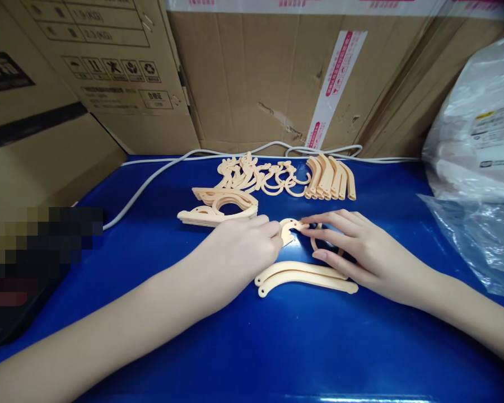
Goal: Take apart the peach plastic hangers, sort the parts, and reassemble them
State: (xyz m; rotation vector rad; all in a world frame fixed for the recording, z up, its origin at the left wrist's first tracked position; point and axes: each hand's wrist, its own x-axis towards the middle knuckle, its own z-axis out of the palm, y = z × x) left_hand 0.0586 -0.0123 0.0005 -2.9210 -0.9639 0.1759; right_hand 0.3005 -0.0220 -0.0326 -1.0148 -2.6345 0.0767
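My left hand [243, 246] is closed in a pinch on one end of a small curved cream plastic piece [289, 228] lying on the blue table top [277, 347]. My right hand [353, 246] rests beside it with fingers stretched out, the fingertips touching the other end of that piece and covering a thin cream ring [315, 242]. Two long curved cream strips [304, 277] lie side by side just in front of both hands. Behind my left hand sits a small stack of cream hook-shaped parts [218, 206].
At the back of the table lie tangled cream rings and hooks [258, 176] and a row of curved strips [330, 179]. A white cable [151, 179] runs along cardboard boxes [277, 78]. A plastic bag [479, 168] is on the right, a dark object [21, 291] on the left.
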